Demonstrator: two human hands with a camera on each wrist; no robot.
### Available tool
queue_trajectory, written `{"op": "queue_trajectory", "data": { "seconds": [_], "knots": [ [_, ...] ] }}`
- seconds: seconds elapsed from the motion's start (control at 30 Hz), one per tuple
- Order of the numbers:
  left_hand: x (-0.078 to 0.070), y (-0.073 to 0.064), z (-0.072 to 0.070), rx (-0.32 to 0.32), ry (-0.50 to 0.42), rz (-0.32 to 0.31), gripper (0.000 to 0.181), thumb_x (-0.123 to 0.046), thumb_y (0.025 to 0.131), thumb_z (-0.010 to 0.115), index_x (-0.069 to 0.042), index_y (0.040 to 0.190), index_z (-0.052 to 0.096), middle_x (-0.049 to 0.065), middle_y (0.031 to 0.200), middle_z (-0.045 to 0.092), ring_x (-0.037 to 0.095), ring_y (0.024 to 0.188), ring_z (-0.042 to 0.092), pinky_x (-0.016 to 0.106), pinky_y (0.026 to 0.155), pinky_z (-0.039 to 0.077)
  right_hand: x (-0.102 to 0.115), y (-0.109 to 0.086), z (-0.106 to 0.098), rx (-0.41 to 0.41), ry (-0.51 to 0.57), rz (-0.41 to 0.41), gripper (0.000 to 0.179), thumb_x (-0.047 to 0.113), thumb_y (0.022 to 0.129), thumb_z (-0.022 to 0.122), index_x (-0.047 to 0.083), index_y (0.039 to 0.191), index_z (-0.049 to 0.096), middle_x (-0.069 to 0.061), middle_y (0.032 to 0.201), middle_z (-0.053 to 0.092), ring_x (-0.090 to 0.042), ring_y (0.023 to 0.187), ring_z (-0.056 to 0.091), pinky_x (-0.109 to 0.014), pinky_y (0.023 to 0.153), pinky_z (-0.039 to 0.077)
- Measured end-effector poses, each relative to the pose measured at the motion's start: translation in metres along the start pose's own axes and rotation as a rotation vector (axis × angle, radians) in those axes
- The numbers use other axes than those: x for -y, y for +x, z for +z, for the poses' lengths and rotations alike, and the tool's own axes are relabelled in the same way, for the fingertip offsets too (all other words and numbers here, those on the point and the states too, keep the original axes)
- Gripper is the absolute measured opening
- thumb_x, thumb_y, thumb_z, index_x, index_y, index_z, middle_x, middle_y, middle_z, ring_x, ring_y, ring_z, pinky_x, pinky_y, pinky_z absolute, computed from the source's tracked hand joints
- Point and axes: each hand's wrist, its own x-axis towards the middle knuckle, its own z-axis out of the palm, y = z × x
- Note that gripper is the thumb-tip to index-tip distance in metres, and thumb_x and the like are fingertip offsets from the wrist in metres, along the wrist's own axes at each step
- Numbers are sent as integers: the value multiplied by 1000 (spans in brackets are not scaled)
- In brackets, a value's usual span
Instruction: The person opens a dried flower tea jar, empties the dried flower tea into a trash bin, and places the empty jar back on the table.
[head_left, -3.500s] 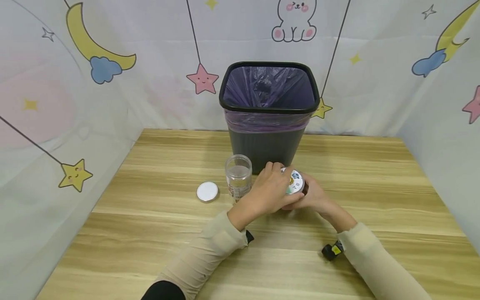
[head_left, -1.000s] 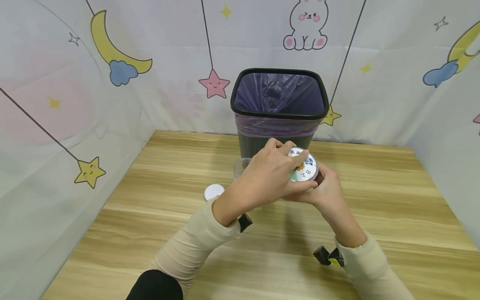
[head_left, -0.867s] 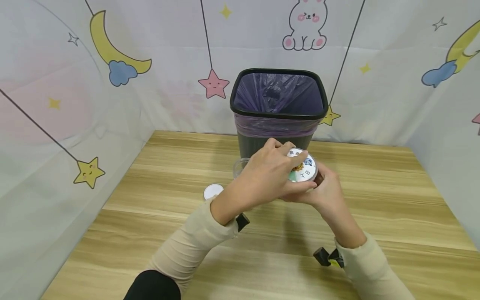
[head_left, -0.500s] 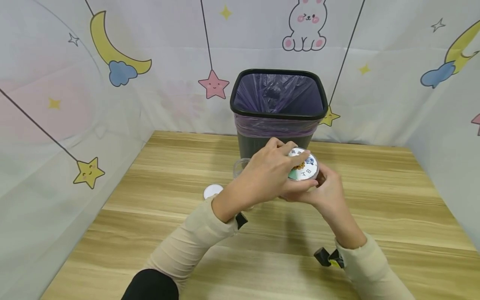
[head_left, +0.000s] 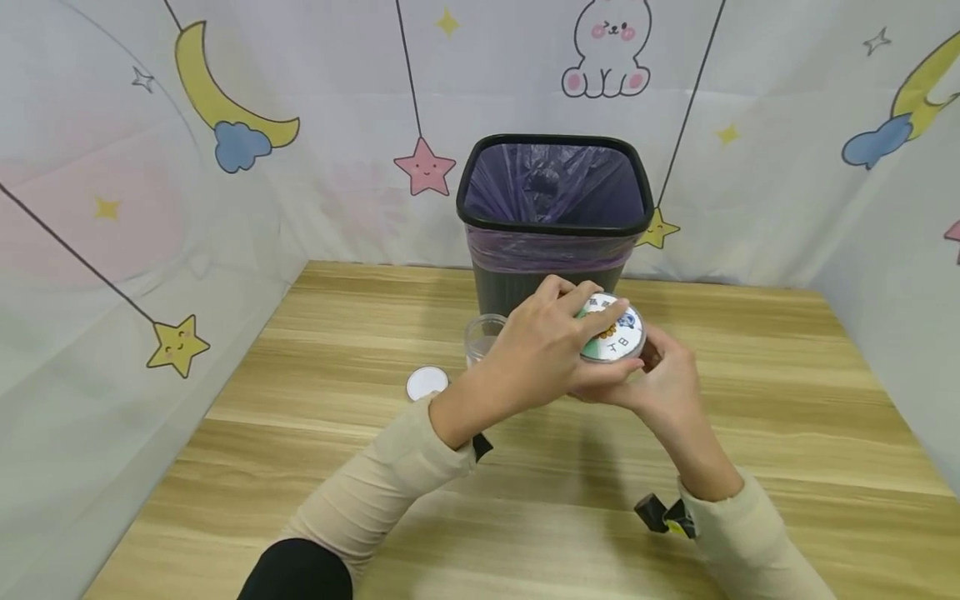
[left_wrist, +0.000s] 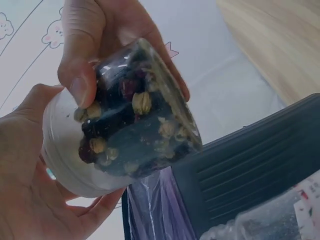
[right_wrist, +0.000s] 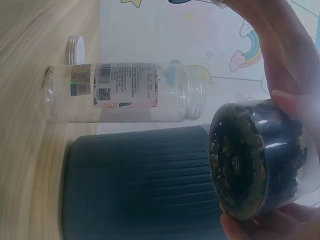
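Note:
Both hands hold a clear jar (left_wrist: pixel 140 120) of dark dried pieces and small pale dried buds above the table. My left hand (head_left: pixel 540 333) grips its printed white lid (head_left: pixel 624 340) from the left, forefinger lying across the top. From the right, my right hand (head_left: pixel 670 379) holds the jar's body, which the hands mostly hide in the head view. In the right wrist view the jar is tilted, its round base (right_wrist: pixel 235 162) showing. A taller see-through jar (right_wrist: pixel 175 95) with a label stands uncapped on the table, partly behind my left hand in the head view.
A dark bin (head_left: pixel 510 287) with a purple liner (head_left: pixel 555 250) stands behind the hands at the table's back. A loose white lid (head_left: pixel 427 382) lies left of the tall jar. Patterned cloth (head_left: pixel 360 83) walls surround the wooden table (head_left: pixel 300 475).
Since the earliest frame, both hands have raised the filled jar from close over the table. Over the last half second, hands and jar have shifted slightly right, showing more of the tall jar.

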Motion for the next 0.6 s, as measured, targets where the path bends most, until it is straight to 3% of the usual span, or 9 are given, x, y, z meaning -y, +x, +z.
{"op": "queue_trajectory", "data": {
  "seconds": [0.23,0.3,0.4,0.5,0.6],
  "knots": [
    [-1,3,5,-40,36,-18,56,-59,87,67,-16,123,73,10,109,66,27,86,56,31,63,52,-2,2,3,-35,-8,-12,70,0,65,91,0,129,63,-12,119,66,-11,102,61,-17,83,51],
    [-2,4,4,-20,36,-46,58,-61,86,67,-17,124,73,9,109,66,26,86,56,30,60,52,-2,3,3,-28,-4,10,72,1,65,92,1,131,62,-11,119,65,-12,102,60,-18,82,52],
    [-2,7,-2,60,27,-102,62,-67,83,66,-21,125,72,5,113,67,25,88,56,30,59,52,-1,3,3,-2,-16,30,76,4,65,93,3,134,60,-11,120,65,-14,102,60,-18,80,52],
    [0,9,-10,157,-78,-139,64,-68,81,69,-23,126,71,0,117,67,22,92,55,29,65,52,-2,2,-1,47,-14,36,78,7,67,93,5,137,57,-9,123,62,-14,104,59,-20,81,53],
    [8,10,-17,243,-267,-133,66,-62,80,74,-20,130,68,2,128,64,20,103,54,27,79,48,-6,3,-9,135,47,-6,79,2,68,91,5,139,54,-8,126,60,-16,109,59,-21,87,51]
  ]
}}
